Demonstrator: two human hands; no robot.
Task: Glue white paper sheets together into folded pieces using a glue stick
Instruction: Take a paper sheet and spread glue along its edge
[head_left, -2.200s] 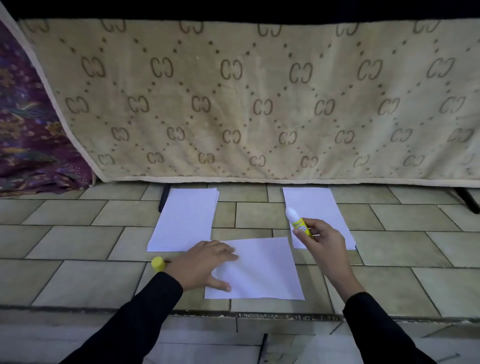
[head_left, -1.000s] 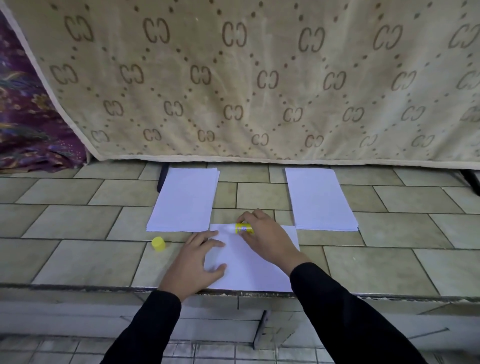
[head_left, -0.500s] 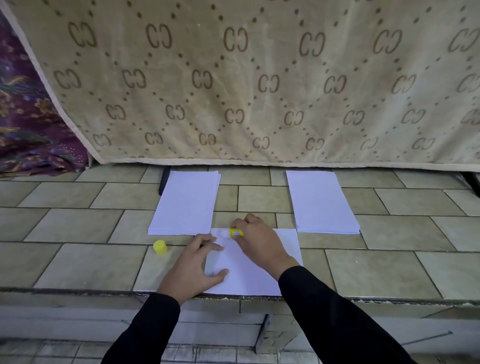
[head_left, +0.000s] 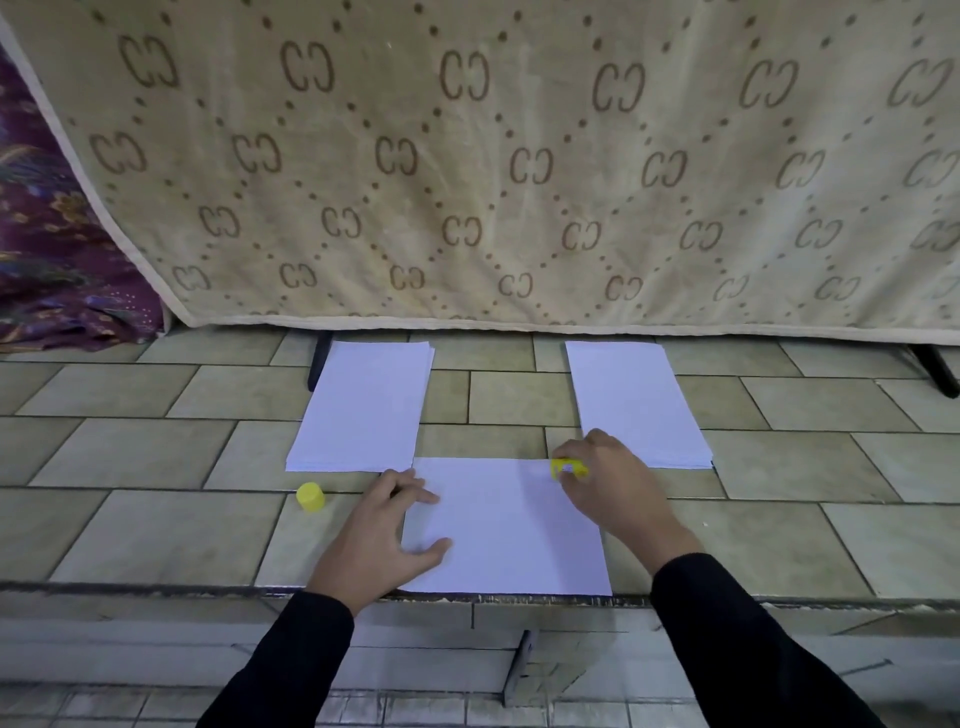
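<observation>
A single white sheet (head_left: 511, 535) lies flat on the tiled ledge right in front of me. My left hand (head_left: 387, 535) rests on its left edge with fingers spread flat, pinning it down. My right hand (head_left: 610, 486) grips a yellow glue stick (head_left: 569, 468) and holds its tip against the sheet's far right corner. The stick's yellow cap (head_left: 310, 496) stands on the tiles left of the sheet. Two stacks of white paper lie behind it: a left stack (head_left: 363, 405) and a right stack (head_left: 636, 402).
A beige patterned blanket (head_left: 519, 156) hangs across the back, down to the tiles. Purple floral cloth (head_left: 57, 249) bunches at the far left. The ledge's front edge (head_left: 156, 590) runs just under the sheet's near side, with a drop to a lower floor.
My right hand has slid the glue stick rightward along the sheet's far edge, from near the left corner to the right corner. My left hand has stayed on the sheet.
</observation>
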